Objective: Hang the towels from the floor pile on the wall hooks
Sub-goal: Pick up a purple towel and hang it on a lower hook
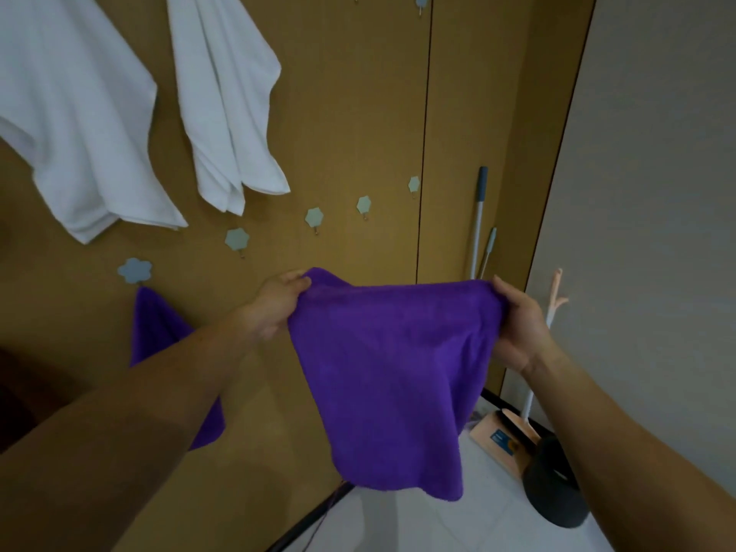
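I hold a purple towel (392,376) spread between both hands in front of the brown wall. My left hand (275,308) grips its top left corner, and my right hand (517,324) grips its top right corner. The cloth hangs loose below them. Just above runs a row of pale flower-shaped hooks; three bare ones (237,239) (314,217) (363,205) sit closest to the towel. A second purple towel (159,332) hangs from the leftmost hook (134,270), partly hidden by my left forearm. Two white towels (75,125) (227,101) hang higher up.
Another bare hook (414,184) is on the wall further right. Mop and broom handles (478,221) lean in the corner beside a grey wall. On the white tiled floor (478,527) stand a peach dustpan (502,436) and a dark round object (553,484).
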A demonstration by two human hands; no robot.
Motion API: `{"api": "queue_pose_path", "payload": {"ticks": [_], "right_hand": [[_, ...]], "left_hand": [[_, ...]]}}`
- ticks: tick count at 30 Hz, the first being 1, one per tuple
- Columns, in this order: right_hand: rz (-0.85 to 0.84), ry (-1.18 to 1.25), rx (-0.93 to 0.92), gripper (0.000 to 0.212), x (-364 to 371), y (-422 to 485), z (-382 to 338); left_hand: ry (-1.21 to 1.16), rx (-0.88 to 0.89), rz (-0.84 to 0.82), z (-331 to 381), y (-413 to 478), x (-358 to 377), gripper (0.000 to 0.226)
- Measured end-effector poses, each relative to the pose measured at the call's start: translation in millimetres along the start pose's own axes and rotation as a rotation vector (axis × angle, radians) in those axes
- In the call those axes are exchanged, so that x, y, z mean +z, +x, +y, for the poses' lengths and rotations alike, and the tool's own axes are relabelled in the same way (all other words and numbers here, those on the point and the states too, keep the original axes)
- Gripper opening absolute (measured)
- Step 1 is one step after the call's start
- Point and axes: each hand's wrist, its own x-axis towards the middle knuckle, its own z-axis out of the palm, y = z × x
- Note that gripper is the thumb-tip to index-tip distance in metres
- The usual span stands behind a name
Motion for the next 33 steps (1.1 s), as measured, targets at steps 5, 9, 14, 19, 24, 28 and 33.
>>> {"api": "queue_pose_path", "payload": {"ticks": [5, 9, 14, 19, 24, 28, 33], "right_hand": [[0.219, -0.369, 0.07, 0.034, -11.1, 2.0, -19.6], [0.276, -0.387, 0.011, 0.018, -14.4, -1.7, -27.5], [0.201, -0.316, -0.113, 0.061, -18.1, -5.6, -25.2], [0.195, -0.209, -0.168, 0.069, -10.5, -9.2, -33.4], [0.196, -0.385, -0.24, 0.06, -10.2, -15.5, -10.1], [0.356, -0.563, -0.258, 0.045, -19.2, -12.8, -0.7], [0.417, -0.656, -0.238, 0.017, -19.0, -7.3, -3.4]], "left_hand": [[0.028, -0.087, 0.133, 0.3, 10.4, -12.1, 0.021], [-0.019, -0.118, 0.152, 7.5, 13.7, -15.1, 0.019], [-0.017, -0.092, 0.047, 9.2, 12.1, -15.4, 0.024], [-0.034, -0.064, 0.091, 6.1, 13.3, -14.3, 0.027], [-0.058, -0.042, 0.088, 5.9, 18.3, -16.8, 0.025], [-0.032, -0.037, 0.104, -2.8, 19.6, -20.2, 0.031], [-0.005, -0.012, 0.13, -11.6, 17.8, -27.0, 0.033]]}}
